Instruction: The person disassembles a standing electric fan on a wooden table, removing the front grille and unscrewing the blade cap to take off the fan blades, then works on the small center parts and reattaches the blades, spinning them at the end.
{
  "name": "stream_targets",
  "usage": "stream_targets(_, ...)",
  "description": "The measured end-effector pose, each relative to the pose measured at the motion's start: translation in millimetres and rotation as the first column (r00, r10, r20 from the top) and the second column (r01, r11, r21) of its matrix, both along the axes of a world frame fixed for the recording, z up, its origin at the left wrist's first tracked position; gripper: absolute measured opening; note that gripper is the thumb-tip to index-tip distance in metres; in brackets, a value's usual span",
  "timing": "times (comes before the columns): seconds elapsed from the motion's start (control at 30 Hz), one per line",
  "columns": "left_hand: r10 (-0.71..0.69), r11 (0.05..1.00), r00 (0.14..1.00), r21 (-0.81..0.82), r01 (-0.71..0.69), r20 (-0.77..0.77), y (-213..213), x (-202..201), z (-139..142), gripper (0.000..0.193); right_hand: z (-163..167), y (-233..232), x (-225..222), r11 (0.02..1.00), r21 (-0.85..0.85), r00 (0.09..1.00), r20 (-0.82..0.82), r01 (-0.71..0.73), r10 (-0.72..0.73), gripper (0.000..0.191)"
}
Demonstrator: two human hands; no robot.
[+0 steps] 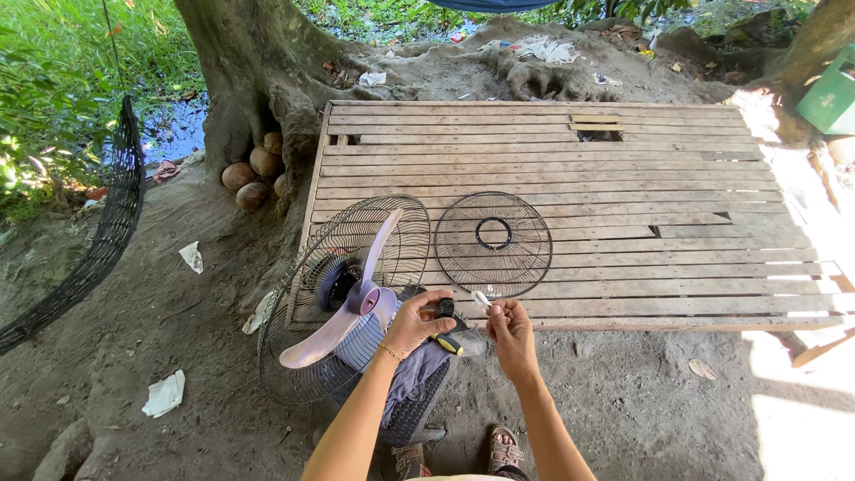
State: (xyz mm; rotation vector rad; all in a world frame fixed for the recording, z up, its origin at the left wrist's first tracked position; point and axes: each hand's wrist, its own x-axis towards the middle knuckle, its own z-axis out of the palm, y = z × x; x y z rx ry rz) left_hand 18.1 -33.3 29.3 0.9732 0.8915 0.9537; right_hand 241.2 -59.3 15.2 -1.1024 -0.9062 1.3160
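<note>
We see a green box-like container (831, 93) at the far right edge, partly cut off; possibly a package. We spot no labels, signs or screens.

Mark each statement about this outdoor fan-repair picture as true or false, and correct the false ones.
1. A round wire fan guard lies flat on the wooden slat table. True.
2. The fan blades are green. False: they are pale purple.
3. The left hand holds a screwdriver with a black and yellow handle. True.
4. The right hand rests flat on the table. False: it is raised at the table's near edge, fingers pinched on a small white piece.
5. Several brown coconuts lie at the foot of the tree trunk. True.
</note>
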Motion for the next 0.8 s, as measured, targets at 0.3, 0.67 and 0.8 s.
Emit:
stream_targets(0.3, 0.145, 0.938, 0.894, 0.346, 0.012, -0.425, -5, 9, 30, 0.068, 3, -4, -5, 0.997, -0.005, 0.989, 0.128, -0.081, 0.081, 0.023)
stream_targets(0.67, 0.272, 0.902, 0.836, 0.430, -0.048, -0.476, -7, 6, 22, 0.064, -5, -6, -8, 0.982, 0.180, 0.880, 0.456, 0.052, -0.130, 0.023)
stream_targets(0.8, 0.323, 0.860, 0.747, 0.510, 0.025, -0.581, -3, 8, 22, 0.064, 4, -12, -19, 0.956, 0.293, 0.880, 0.456, -0.006, -0.134, 0.021)
